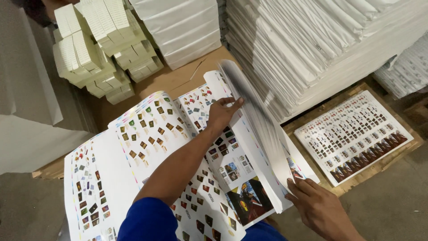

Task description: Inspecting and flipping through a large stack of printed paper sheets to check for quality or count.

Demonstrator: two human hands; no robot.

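The person's left hand (221,115) lies flat with fingers spread on a pile of large printed sheets (178,151), pressing against the underside of a thick wad of sheets (256,134) lifted up on edge just beside it. The right hand (321,209) pinches the near corner of that same lifted wad, thumb on top, fingers tucked under. The sheets are white, covered in rows of small coloured pictures, with a curled sheet (142,129) bowing up to the left of the left hand. Beyond the right hand, one more printed stack (354,134) lies flat on a wooden pallet (383,165). Past both hands rises a tall heap of white paper (321,49). Far off to the left of the left hand sit bundles of pale yellow-green folded paper (98,49), too many to count surely, on brown cardboard (174,82).
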